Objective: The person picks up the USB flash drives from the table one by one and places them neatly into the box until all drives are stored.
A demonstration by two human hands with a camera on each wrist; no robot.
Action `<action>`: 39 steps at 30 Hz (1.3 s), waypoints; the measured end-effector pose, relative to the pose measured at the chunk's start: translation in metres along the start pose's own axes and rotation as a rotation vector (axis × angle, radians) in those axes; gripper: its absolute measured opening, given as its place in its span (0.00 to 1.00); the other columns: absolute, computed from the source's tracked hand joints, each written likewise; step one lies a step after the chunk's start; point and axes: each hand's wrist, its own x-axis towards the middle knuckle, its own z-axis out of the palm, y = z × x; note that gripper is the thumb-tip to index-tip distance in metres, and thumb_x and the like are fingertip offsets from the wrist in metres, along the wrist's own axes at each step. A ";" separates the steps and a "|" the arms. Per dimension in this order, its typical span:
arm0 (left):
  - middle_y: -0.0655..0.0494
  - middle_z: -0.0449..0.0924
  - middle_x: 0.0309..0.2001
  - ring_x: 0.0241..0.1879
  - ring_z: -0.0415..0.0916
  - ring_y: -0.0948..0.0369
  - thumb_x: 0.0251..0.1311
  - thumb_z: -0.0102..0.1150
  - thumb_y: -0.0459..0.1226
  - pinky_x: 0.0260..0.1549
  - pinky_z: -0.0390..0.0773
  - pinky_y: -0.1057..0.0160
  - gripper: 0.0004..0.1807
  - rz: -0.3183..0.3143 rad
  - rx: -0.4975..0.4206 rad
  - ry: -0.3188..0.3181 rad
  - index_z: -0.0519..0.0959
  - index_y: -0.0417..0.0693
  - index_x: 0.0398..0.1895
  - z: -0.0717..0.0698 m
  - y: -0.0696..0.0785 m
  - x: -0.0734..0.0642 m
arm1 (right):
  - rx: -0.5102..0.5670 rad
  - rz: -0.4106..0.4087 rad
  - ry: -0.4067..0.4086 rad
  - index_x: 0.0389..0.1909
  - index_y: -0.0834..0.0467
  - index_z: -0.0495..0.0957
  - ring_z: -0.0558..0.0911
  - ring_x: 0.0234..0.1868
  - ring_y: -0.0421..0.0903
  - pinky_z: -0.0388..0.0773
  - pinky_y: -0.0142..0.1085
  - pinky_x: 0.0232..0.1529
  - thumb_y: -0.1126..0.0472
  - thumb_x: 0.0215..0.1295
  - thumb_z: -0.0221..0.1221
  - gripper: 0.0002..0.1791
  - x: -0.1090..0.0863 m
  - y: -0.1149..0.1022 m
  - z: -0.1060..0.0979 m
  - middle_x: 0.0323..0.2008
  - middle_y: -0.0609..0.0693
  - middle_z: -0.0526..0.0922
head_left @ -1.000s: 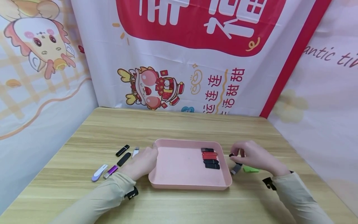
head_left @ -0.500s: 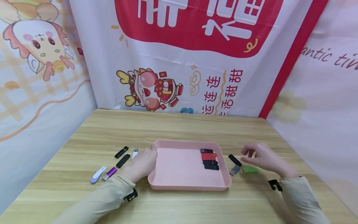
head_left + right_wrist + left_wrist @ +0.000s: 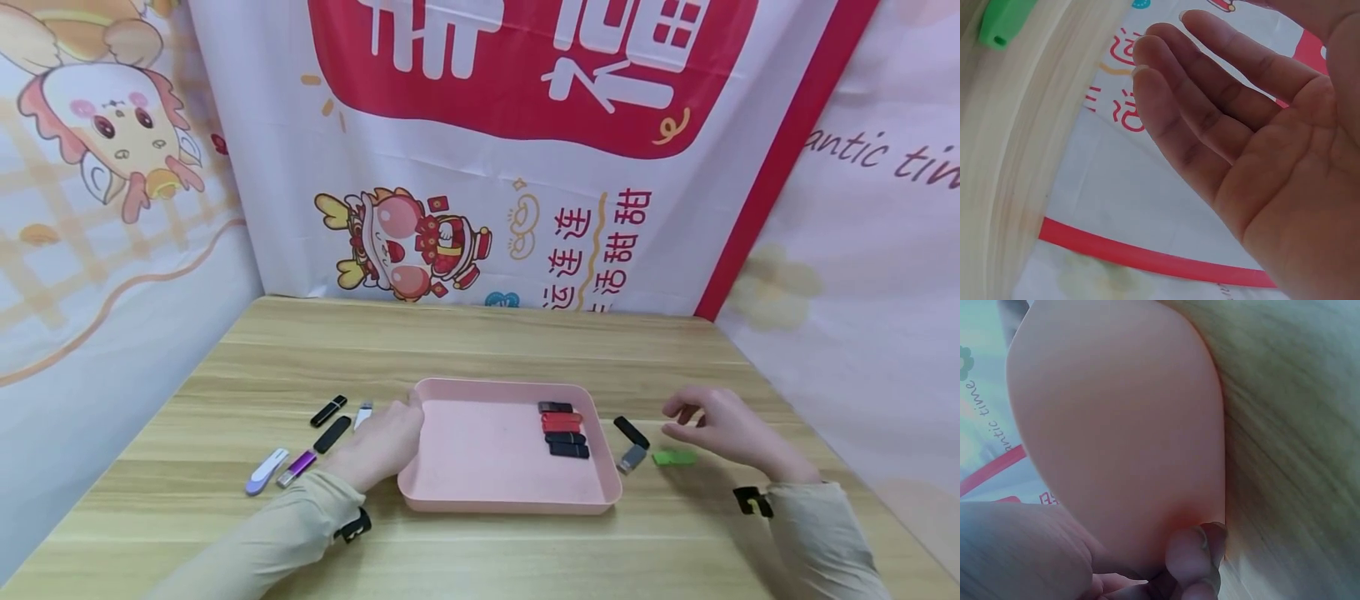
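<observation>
My left hand (image 3: 386, 442) grips the left wall of a pink tray (image 3: 480, 454), with the thumb and curled fingers on either side of that wall in the left wrist view. Inside the tray, against its right side, lies a column of black USB sticks (image 3: 568, 451) and red ones (image 3: 562, 422). Above the table, to the right of the tray, my right hand (image 3: 723, 425) hangs with loosely bent fingers and holds nothing. Nearest to it are a green USB stick (image 3: 674, 458), a black USB stick (image 3: 631, 432) and a grey one (image 3: 632, 459) on the wood.
Left of the tray lie a black stick with a silver band (image 3: 329, 410), a plain black stick (image 3: 332, 434), a purple stick (image 3: 296, 469), a white-and-lilac stick (image 3: 266, 472) and a white stick (image 3: 363, 414) partly behind my left hand. Printed cloths surround the wooden table (image 3: 480, 342).
My right hand has come away from the black USB stick beside the tray and drawn back to the right. That stick now lies in full view. The left hand stays on the tray.
</observation>
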 end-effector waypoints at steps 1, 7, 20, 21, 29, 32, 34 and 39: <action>0.31 0.78 0.40 0.23 0.72 0.55 0.67 0.40 0.25 0.16 0.73 0.59 0.27 0.000 0.001 0.000 0.54 0.19 0.68 0.000 0.000 0.000 | 0.004 0.003 -0.005 0.35 0.55 0.83 0.80 0.32 0.38 0.80 0.38 0.31 0.58 0.57 0.71 0.08 0.000 0.001 0.000 0.32 0.42 0.82; 0.32 0.79 0.40 0.22 0.72 0.55 0.67 0.40 0.25 0.15 0.73 0.59 0.27 0.001 0.008 0.007 0.55 0.19 0.68 0.000 0.000 0.000 | 0.009 0.041 -0.059 0.37 0.57 0.83 0.82 0.36 0.46 0.81 0.41 0.33 0.57 0.55 0.72 0.12 -0.003 0.007 -0.001 0.35 0.46 0.83; 0.30 0.78 0.40 0.25 0.75 0.54 0.67 0.42 0.26 0.18 0.76 0.57 0.26 0.029 0.024 0.032 0.56 0.18 0.66 0.002 -0.001 0.001 | 0.109 0.009 -0.209 0.41 0.60 0.81 0.82 0.40 0.53 0.81 0.44 0.37 0.60 0.44 0.77 0.22 -0.008 0.027 0.001 0.41 0.53 0.82; 0.30 0.78 0.40 0.25 0.75 0.54 0.67 0.42 0.26 0.18 0.76 0.57 0.26 0.029 0.024 0.030 0.56 0.18 0.66 0.002 -0.001 0.001 | 0.111 0.011 -0.217 0.41 0.60 0.81 0.82 0.40 0.53 0.81 0.44 0.37 0.60 0.44 0.77 0.22 -0.008 0.028 0.001 0.41 0.53 0.82; 0.31 0.78 0.40 0.24 0.73 0.55 0.68 0.40 0.26 0.17 0.74 0.59 0.27 0.016 0.003 0.004 0.54 0.19 0.68 0.002 0.000 0.000 | 0.132 0.028 -0.268 0.41 0.59 0.81 0.82 0.41 0.54 0.81 0.44 0.39 0.64 0.43 0.75 0.22 -0.010 0.031 0.002 0.40 0.51 0.82; 0.31 0.78 0.40 0.23 0.73 0.55 0.68 0.40 0.26 0.17 0.73 0.59 0.27 0.015 -0.007 -0.005 0.54 0.19 0.68 0.002 0.000 0.000 | 0.146 0.033 -0.282 0.41 0.60 0.81 0.82 0.41 0.54 0.81 0.44 0.39 0.64 0.43 0.75 0.21 -0.011 0.031 0.002 0.40 0.51 0.83; 0.32 0.78 0.39 0.23 0.72 0.55 0.68 0.39 0.26 0.17 0.73 0.59 0.27 0.014 -0.011 -0.009 0.53 0.19 0.68 0.001 0.000 0.000 | 0.152 0.042 -0.290 0.41 0.59 0.81 0.82 0.40 0.53 0.81 0.44 0.39 0.63 0.43 0.76 0.21 -0.010 0.031 0.002 0.39 0.50 0.83; 0.36 0.77 0.34 0.22 0.71 0.56 0.68 0.39 0.26 0.19 0.73 0.59 0.28 0.011 -0.007 -0.014 0.51 0.19 0.69 0.000 -0.001 0.001 | 0.153 0.058 -0.303 0.40 0.59 0.81 0.82 0.40 0.51 0.80 0.45 0.40 0.62 0.44 0.76 0.21 -0.007 0.030 0.002 0.38 0.48 0.83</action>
